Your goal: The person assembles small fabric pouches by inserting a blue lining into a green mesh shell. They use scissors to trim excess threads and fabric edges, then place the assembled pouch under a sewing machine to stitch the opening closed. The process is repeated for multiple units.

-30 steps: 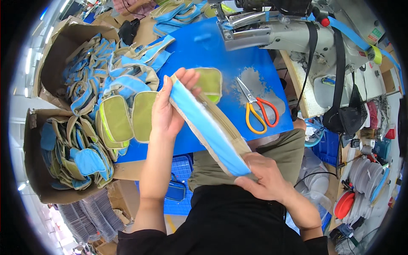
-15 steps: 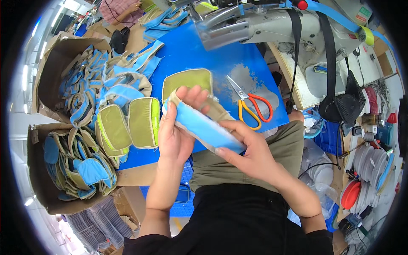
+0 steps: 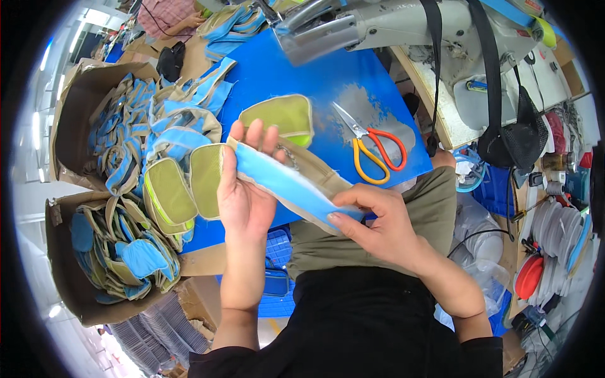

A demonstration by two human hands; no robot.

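A blue fabric strip with beige edges point(image 3: 283, 181) stretches slantwise between my hands, a beige length behind it. My left hand point(image 3: 247, 205) is palm up with its fingers stretched out, and one end of the strip lies across it beside the thumb. Between thumb and fingers, my right hand point(image 3: 384, 223) pinches the strip's lower end. Beyond my left hand, an olive mesh padded piece point(image 3: 280, 118) lies on the blue tabletop point(image 3: 265, 72). Two similar pieces, one olive with a bright green edge point(image 3: 170, 192) and another point(image 3: 206, 179), lie to its left.
Scissors with orange and red handles point(image 3: 372, 151) lie right of my hands. At the left are a cardboard box point(image 3: 82, 101) with blue-beige strips and a second box point(image 3: 69, 271) holding padded pieces. A sewing machine point(image 3: 391, 28) overhangs the back. Another person's sleeve point(image 3: 165, 17) shows far left.
My left hand has shifted slightly left and its fingers have straightened. The strip is drawn out longer between the hands, and my right hand is a little further right. The view has also shifted slightly.
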